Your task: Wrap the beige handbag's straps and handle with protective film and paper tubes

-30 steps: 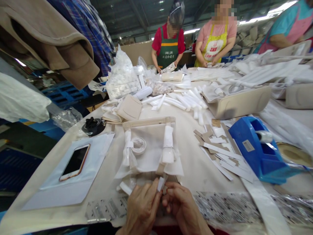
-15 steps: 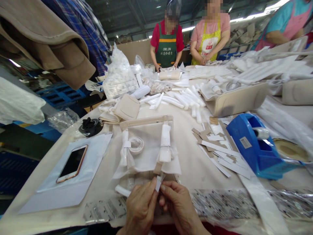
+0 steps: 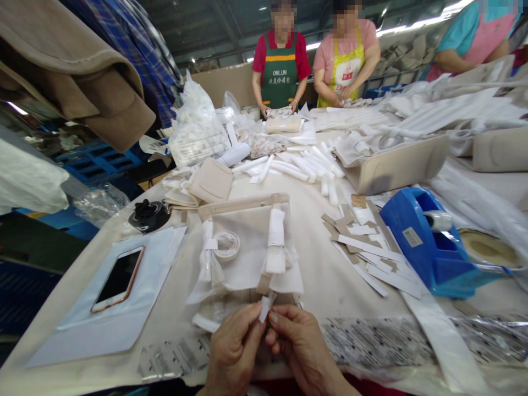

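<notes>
A beige bag (image 3: 243,220) lies in front of me, its straps wrapped in white sheeting, with a coiled strap (image 3: 226,245) on its left part. At its near edge my left hand (image 3: 236,342) pinches a small white paper strip (image 3: 264,309) between thumb and fingers. My right hand (image 3: 295,338) is closed beside it, thumb and index finger pinched at the strip's right side. A small red spot shows at those right fingertips; what it is I cannot make out. The strip's lower part is hidden by the fingers.
To the left, a phone (image 3: 118,279) rests on white sheets. At right stand a blue tape dispenser (image 3: 416,242) and scattered paper strips (image 3: 371,247). White foam rods (image 3: 289,168) and a stuffed plastic bag (image 3: 198,126) lie farther back. Co-workers (image 3: 280,66) stand across the table.
The whole view has shifted slightly. Both hands stay pinched at the white paper strip, with only small finger movement. A red spot now shows at the right fingertips.
</notes>
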### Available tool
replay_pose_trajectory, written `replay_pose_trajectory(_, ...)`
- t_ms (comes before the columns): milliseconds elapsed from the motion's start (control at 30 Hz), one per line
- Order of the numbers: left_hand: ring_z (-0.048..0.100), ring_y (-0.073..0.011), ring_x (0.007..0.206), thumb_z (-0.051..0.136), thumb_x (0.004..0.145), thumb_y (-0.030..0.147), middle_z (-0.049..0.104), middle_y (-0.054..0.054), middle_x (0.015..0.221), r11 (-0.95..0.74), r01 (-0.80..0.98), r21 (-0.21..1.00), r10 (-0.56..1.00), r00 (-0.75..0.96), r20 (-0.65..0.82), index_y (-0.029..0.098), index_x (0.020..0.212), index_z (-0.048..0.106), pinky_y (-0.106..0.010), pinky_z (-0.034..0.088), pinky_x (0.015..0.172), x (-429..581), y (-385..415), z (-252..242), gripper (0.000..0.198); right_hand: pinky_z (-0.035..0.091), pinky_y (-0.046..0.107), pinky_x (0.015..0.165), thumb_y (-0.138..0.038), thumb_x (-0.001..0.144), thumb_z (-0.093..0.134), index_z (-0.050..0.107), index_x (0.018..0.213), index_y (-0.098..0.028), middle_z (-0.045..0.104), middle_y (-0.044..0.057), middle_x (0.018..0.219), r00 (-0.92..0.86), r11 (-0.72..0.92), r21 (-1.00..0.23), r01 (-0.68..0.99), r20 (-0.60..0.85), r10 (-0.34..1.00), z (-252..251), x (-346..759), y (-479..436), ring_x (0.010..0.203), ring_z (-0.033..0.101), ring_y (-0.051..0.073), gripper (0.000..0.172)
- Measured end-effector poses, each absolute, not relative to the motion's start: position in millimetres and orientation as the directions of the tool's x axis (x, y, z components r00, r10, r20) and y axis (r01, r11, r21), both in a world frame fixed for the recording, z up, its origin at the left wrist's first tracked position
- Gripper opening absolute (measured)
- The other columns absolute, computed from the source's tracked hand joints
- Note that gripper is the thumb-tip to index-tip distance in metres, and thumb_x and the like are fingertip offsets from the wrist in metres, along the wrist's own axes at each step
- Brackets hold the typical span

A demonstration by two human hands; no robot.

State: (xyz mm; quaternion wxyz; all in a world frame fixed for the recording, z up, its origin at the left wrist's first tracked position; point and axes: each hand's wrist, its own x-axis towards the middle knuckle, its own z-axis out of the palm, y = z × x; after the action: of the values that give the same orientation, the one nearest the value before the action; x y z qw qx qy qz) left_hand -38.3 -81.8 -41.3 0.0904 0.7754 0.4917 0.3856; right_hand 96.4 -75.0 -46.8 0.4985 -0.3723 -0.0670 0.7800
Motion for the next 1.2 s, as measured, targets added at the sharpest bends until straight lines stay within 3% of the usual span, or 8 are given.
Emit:
replay_pose_trajectory(167, 0.068, -0.0149, 0.084, 0.051, 0.088, 0.016, 0.071, -0.005, 0.093, -0.610, 0.689, 0.391, 0.736, 0.309, 0.603, 0.019, 0.105, 0.062, -0.022, 0.056, 0.074, -41, -81, -44, 0.021, 0.040, 0.013, 0.036, -0.031, 0.043, 0.089, 0.070, 0.062, -0.008, 0.062, 0.003, 0.043, -0.230, -0.507, -0.471, -0.722, -0.528, 0.818, -45, 96, -75, 0.036, 0.053, 0.007, 0.036)
replay_pose_trajectory(500, 0.063, -0.0167, 0.082, 0.045, 0.084, 0.004, 0.067, -0.012, 0.099, -0.702, 0.685, 0.197, 0.644, 0.493, 0.585, 0.014, 0.111, 0.059, -0.025, 0.053, 0.069, -47, -79, -48, 0.032, 0.038, 0.013, 0.034, -0.030, 0.043, 0.086, 0.067, 0.061, -0.008, 0.060, 0.002, 0.041, -0.196, -0.537, -0.486, -0.690, -0.589, 0.784, -45, 95, -73, 0.035, 0.051, 0.006, 0.034)
replay_pose_trajectory(733, 0.062, -0.0202, 0.079, 0.044, 0.080, 0.005, 0.065, -0.017, 0.098, -0.740, 0.667, 0.088, 0.592, 0.583, 0.557, 0.008, 0.112, 0.057, -0.029, 0.053, 0.065, -46, -78, -42, 0.035, 0.043, 0.016, 0.040, -0.024, 0.050, 0.078, 0.070, 0.065, -0.008, 0.064, 0.006, 0.048, -0.248, -0.496, -0.441, -0.748, -0.508, 0.825, -44, 101, -76, 0.043, 0.057, 0.010, 0.024)
replay_pose_trajectory(1067, 0.062, -0.0231, 0.086, 0.044, 0.080, 0.010, 0.062, -0.017, 0.111, -0.701, 0.676, 0.227, 0.679, 0.533, 0.505, 0.016, 0.115, 0.056, -0.035, 0.050, 0.069, -44, -83, -40, 0.038, 0.034, 0.012, 0.034, -0.038, 0.041, 0.089, 0.067, 0.059, -0.009, 0.059, 0.002, 0.040, -0.230, -0.523, -0.443, -0.728, -0.560, 0.796, -46, 95, -72, 0.032, 0.047, 0.004, 0.041)
replay_pose_trajectory(1200, 0.065, -0.0182, 0.080, 0.046, 0.086, 0.018, 0.068, -0.009, 0.095, -0.557, 0.700, 0.447, 0.818, 0.371, 0.439, 0.018, 0.111, 0.052, -0.029, 0.052, 0.069, -41, -84, -35, 0.026, 0.033, 0.013, 0.034, -0.041, 0.040, 0.089, 0.066, 0.058, -0.009, 0.058, 0.001, 0.038, -0.200, -0.512, -0.466, -0.722, -0.567, 0.799, -47, 94, -72, 0.030, 0.045, 0.004, 0.043)
